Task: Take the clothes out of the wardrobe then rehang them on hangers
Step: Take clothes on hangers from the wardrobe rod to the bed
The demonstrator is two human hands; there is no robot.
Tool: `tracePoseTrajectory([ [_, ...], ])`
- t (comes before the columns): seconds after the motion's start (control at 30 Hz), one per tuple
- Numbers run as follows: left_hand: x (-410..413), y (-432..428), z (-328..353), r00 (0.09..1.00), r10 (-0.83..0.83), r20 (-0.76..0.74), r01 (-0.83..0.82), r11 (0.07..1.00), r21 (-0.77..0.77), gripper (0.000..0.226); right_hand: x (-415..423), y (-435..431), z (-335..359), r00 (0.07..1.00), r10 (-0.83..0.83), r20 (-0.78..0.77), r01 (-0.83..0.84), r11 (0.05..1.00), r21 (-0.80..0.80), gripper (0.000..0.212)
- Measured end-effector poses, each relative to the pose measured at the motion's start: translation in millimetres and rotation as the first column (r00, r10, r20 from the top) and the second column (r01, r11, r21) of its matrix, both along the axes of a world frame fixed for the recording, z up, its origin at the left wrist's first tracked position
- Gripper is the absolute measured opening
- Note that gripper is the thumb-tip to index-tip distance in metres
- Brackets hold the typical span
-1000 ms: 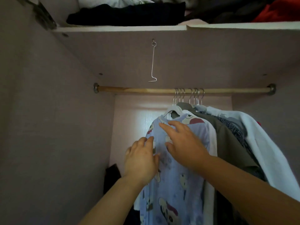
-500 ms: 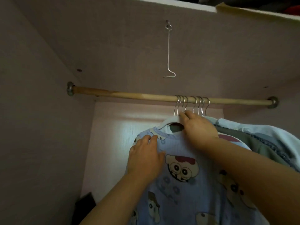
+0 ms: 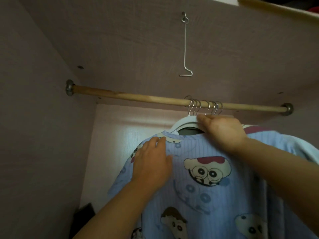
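Right grip: the right hand (image 3: 222,131) is closed on the top of the hanger (image 3: 183,122), just under the metal hooks. Its fingers (image 3: 202,119) are curled over the upper edge, and the thumb is mostly hidden.
Left grip: the left hand (image 3: 151,163) is spread wide and nothing is held in it. It is laid flat on the shirt near the shoulder at the left of the view, with nearly straight fingertips (image 3: 161,140) touching the collar.
Shirt: the shirt (image 3: 207,190), pale blue and printed with cartoon faces, is carried on the hanger inside the wardrobe. Its lower part is cut off by the frame edge.
Hanger: white, and hung from the rod at the left end of the bunch of hooks.
Hooks: the hooks (image 3: 205,106) are bunched close together on the rod, right of its middle. Their exact number cannot be told.
Rod: the rod (image 3: 129,96) is wooden and is set across the wardrobe between two metal end caps.
Other clothes: a grey garment (image 3: 189,131) is seen through the shirt's neck opening, and a lighter blue garment (image 3: 303,150) lies just behind the shirt at the right.
Wire hook: the wire hook (image 3: 185,49) is hung from an eye in the underside of the shelf (image 3: 276,11), above the rod.
Wardrobe: a side wall (image 3: 34,135) is seen at the left. A dark thing (image 3: 84,216) is seen low beside it, too dim to be made out.
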State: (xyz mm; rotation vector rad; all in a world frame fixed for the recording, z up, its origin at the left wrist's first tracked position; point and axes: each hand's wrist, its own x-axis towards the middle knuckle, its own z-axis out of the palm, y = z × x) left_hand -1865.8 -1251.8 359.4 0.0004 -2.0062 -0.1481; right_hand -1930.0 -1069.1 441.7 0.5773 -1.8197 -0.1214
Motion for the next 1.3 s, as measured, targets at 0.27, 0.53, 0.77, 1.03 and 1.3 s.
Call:
tracePoseTrajectory([
  [0.27,31.3,17.7,14.6,0.996,0.001,-0.088,0.001,1.0,0.022,0.051,38.8,17.1,11.0,0.995,0.073,-0.069,-0.073,0.997,-0.003,0.043],
  [0.53,78.0,50.1,-9.9,0.988,0.002,-0.157,0.002,1.0,0.026,0.056,84.1,70.7,-55.6,0.86,0.482,-0.166,-0.49,0.872,-0.002,0.036],
  [0.77,120.4,102.2,-71.0,0.945,-0.051,-0.323,0.033,0.998,-0.061,0.043,129.5,139.8,-130.3,0.854,0.519,-0.039,-0.521,0.849,-0.089,0.042],
  [1.03,176.9,165.5,-135.0,0.949,-0.151,-0.278,0.148,0.989,-0.032,0.04,192.5,201.8,-197.3,0.833,0.544,0.107,-0.509,0.827,-0.24,0.037],
  [1.3,238.4,221.1,-180.8,0.922,-0.323,-0.214,0.325,0.945,-0.03,0.044,306.7,259.8,-249.4,0.947,0.297,0.122,-0.251,0.921,-0.299,0.034],
])
